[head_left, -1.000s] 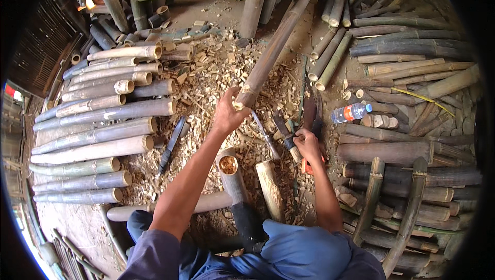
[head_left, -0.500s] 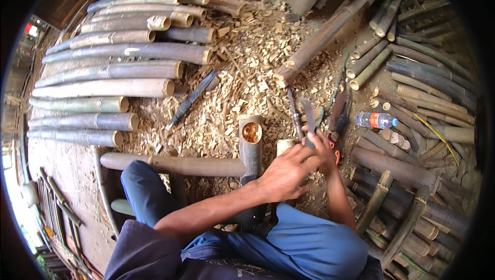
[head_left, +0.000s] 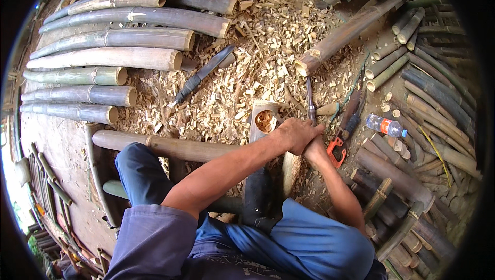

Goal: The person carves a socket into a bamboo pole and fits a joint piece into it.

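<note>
Okay, left hand (head_left: 297, 136) curled and touching right hand (head_left: 315, 151), ahead of the right knee. Can't tell finger gap or contents of either grip; too much overlap. Slim tool (head_left: 311, 100) just beyond the fingers, near end hidden. Bamboo post (head_left: 256, 133) with round opening just left of the hands, partly blocked by left forearm. Pale stick (head_left: 291, 170) below, between post and right forearm. Orange handle (head_left: 337, 151) just right. Dark-handled knife (head_left: 202, 72) farther left on wood chips (head_left: 278, 43). Long brown pole (head_left: 356, 31) running off upper right. Bottle (head_left: 384, 125) on its side, well right, near stacked bamboo (head_left: 394, 177). Chips thick ahead, bare floor (head_left: 67, 161) at left, cut bamboo (head_left: 124, 37) in a row above.
</note>
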`<state>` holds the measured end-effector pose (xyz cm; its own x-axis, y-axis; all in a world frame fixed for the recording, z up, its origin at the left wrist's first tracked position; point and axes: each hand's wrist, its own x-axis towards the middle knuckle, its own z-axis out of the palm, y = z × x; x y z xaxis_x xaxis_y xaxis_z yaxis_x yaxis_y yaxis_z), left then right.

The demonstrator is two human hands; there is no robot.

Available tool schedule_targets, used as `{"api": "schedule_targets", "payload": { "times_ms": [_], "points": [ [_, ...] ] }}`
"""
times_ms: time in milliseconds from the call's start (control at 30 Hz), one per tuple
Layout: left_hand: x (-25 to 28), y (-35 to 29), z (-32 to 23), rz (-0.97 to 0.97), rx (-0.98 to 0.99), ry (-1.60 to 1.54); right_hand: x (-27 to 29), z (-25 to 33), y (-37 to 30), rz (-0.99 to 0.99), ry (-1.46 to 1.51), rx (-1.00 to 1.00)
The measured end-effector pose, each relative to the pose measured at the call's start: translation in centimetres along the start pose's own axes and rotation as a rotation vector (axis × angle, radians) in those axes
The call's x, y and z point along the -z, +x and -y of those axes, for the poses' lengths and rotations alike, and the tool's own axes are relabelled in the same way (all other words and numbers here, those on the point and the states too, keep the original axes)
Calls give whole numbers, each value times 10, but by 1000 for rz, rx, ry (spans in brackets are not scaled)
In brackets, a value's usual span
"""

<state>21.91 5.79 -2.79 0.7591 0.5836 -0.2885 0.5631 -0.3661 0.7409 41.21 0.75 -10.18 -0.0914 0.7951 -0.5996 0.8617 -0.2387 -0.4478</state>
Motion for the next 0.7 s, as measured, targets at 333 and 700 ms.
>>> {"api": "schedule_targets", "payload": {
  "times_ms": [333,700],
  "points": [
    [12,-13,21,-552,3,-306,92,132,27,125,-560,95],
    [14,-37,34,-994,147,-555,97,206,60,168,-904,657]
  ]
}}
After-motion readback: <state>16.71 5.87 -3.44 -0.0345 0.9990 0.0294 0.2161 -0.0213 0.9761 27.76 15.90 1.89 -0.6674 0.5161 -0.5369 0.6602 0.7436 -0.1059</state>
